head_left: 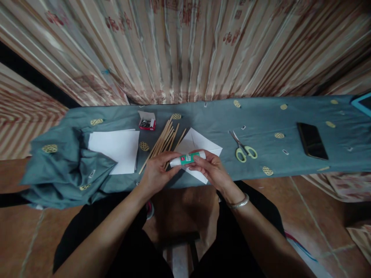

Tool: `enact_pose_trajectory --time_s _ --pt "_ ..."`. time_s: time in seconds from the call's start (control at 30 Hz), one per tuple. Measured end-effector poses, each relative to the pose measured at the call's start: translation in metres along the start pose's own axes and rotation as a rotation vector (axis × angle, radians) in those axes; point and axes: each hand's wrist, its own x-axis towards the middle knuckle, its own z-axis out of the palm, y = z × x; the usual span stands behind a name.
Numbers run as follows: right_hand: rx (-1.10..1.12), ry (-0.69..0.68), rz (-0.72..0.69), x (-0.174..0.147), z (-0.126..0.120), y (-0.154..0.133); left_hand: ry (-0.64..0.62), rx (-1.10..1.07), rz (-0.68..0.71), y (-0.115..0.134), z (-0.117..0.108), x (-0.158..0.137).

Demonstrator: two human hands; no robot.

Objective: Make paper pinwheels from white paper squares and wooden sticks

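Observation:
Both my hands grip a glue stick [188, 158], a white tube with a green label and a red mark. My left hand [158, 172] pinches its left end, and my right hand [213, 170] is closed around the right end. The tube lies sideways above a folded white sheet of paper [203, 141], which shows crease lines and is partly hidden by my hands. Just left of that paper, several thin wooden sticks [162, 141] lie in a loose bundle, their near ends partly behind my left hand.
A stack of white paper [114, 144] lies at left, partly under bunched cloth [66, 166]. Behind the sticks stands an open small box [147, 122] of metal bits. Green-handled scissors [242, 148] lie open at right, with a black phone [312, 141] farther right. A curtain [185, 50] hangs behind.

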Motion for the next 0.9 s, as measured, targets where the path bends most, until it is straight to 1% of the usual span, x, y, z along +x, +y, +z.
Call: enact_pose_trajectory --time_s 0.07,0.13,0.2,0.23,0.3,0.33,0.4,0.47,0.57,0.67,0.7,0.73,0.8,0.83,0.87,0.9 --pt "-0.102 0.022 -0.075 -0.001 -0.006 -0.001 0.061 -0.009 -0.066 -0.006 -0.009 0.001" --pt "-0.262 0.081 -0.191 -0.005 -0.015 -0.004 0.182 -0.007 -0.152 -0.015 -0.023 0.003" --pt "-0.501 0.149 -0.301 -0.012 -0.024 -0.006 0.323 0.079 -0.252 -0.028 -0.041 0.005" --pt "-0.651 0.179 -0.343 -0.017 -0.029 -0.007 0.359 0.156 -0.288 -0.035 -0.049 0.004" --pt "-0.958 0.189 -0.424 -0.028 -0.037 -0.005 0.391 0.302 -0.328 -0.049 -0.061 0.002" --pt "-1.090 0.165 -0.483 -0.033 -0.041 -0.003 0.390 0.354 -0.333 -0.055 -0.065 0.000" --pt "-1.294 0.081 -0.600 -0.042 -0.047 0.003 0.326 0.479 -0.319 -0.064 -0.069 -0.004" --pt "-1.431 -0.008 -0.675 -0.049 -0.053 0.011 0.262 0.598 -0.264 -0.069 -0.070 -0.008" --pt "-1.545 -0.050 -0.692 -0.053 -0.060 0.019 0.235 0.714 -0.138 -0.070 -0.073 -0.010" --pt "-1.587 -0.038 -0.673 -0.054 -0.064 0.020 0.268 0.789 0.001 -0.059 -0.070 -0.008" --pt "-1.585 -0.038 -0.672 -0.054 -0.065 0.019 0.291 0.806 0.066 -0.052 -0.065 -0.007" --pt "-1.575 -0.040 -0.672 -0.054 -0.065 0.018 0.284 0.800 0.149 -0.044 -0.058 -0.006" --pt "-1.533 -0.043 -0.667 -0.055 -0.067 0.016 0.214 0.703 0.348 -0.027 -0.035 -0.005" --pt "-1.507 -0.042 -0.662 -0.056 -0.067 0.015 0.096 0.636 0.434 -0.019 -0.022 -0.006" --pt "-1.481 -0.040 -0.655 -0.056 -0.068 0.014 -0.012 0.568 0.487 -0.012 -0.009 -0.007" --pt "-1.457 -0.038 -0.649 -0.057 -0.069 0.013 -0.100 0.510 0.498 -0.006 0.004 -0.008"
